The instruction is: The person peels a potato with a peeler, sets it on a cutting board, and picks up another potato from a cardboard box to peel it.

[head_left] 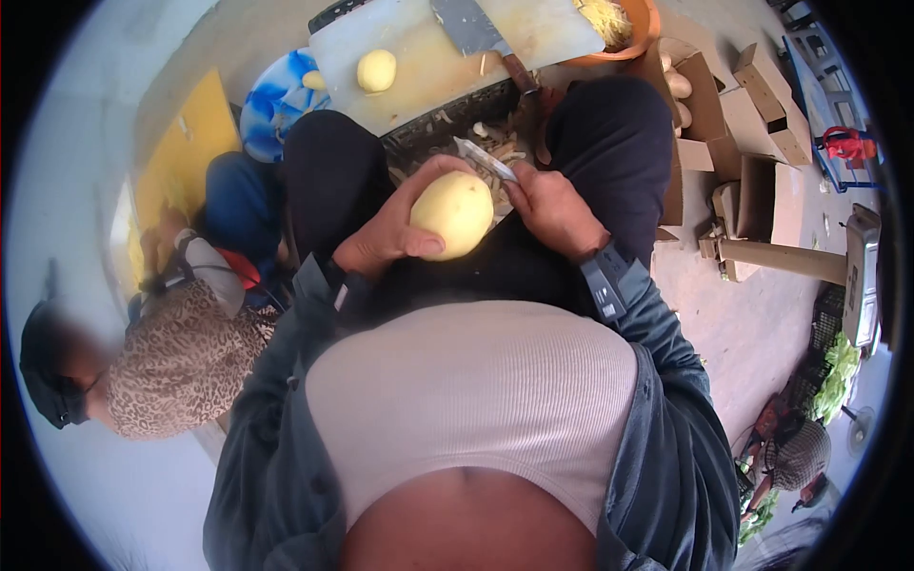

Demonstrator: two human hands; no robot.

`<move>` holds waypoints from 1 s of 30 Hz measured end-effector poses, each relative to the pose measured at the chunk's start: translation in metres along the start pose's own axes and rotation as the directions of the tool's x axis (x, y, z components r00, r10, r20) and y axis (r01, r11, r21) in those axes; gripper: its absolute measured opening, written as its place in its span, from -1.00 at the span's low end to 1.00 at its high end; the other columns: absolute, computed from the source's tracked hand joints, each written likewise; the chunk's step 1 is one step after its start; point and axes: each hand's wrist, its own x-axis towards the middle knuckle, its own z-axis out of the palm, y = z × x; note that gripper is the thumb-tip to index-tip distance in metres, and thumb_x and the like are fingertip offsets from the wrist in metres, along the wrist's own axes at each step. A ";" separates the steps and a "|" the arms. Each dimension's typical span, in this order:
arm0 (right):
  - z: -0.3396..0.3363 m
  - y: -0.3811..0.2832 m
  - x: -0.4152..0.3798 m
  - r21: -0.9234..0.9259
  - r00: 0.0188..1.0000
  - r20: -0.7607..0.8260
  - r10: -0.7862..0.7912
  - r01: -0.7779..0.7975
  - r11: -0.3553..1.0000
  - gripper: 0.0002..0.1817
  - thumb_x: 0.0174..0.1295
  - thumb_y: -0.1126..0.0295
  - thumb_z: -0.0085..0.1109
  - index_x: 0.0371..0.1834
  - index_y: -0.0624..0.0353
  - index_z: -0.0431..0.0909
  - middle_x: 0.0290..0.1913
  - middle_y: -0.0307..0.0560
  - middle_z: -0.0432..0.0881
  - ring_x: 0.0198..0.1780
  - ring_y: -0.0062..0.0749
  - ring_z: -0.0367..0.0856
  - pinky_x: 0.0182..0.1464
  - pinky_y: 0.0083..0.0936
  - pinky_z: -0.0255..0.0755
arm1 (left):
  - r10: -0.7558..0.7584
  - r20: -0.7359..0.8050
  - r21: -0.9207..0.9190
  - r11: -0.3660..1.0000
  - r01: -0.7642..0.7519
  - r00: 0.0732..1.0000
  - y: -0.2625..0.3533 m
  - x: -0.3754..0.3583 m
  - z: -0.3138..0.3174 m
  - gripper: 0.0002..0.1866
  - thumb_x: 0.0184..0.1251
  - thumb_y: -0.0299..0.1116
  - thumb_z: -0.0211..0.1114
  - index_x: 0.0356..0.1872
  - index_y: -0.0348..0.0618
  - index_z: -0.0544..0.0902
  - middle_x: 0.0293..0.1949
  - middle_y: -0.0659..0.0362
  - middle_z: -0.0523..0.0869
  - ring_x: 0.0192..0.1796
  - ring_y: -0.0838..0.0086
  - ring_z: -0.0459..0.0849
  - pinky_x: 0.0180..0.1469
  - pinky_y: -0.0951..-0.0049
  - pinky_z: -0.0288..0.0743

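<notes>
My left hand (386, 226) is wrapped round a peeled yellow potato (453, 215), held up above my lap. In my right hand (559, 211) is a slim, silvery peeler (486, 159), its tip pointing up and left, just apart from the potato. Below and beyond the hands, a dark crate (419, 128) holds peel strips (495, 147). A white cutting board (419, 57) rests across it, carrying another peeled potato (377, 70) and a cleaver (468, 29) with a wooden handle.
An orange basin (650, 24) of yellow shreds (607, 21) stands at the upper right, near cardboard boxes (762, 205) and unpeeled potatoes (678, 86). A blue-and-white basin (259, 109) is on the left. A person in a leopard-print top (186, 357) sits at my left.
</notes>
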 end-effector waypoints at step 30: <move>-0.013 -0.015 -0.004 0.257 0.999 -0.054 0.005 0.009 0.966 -0.79 0.34 0.36 0.07 -0.13 0.30 0.50 -0.42 0.18 0.54 -0.40 -0.01 0.56 -0.30 -0.38 0.44 | -0.061 -0.199 0.110 0.990 0.084 0.978 0.005 0.001 0.003 -0.11 -0.31 -0.15 0.55 0.16 -0.22 0.34 -0.01 0.15 0.49 0.04 0.46 0.52 0.13 0.47 0.41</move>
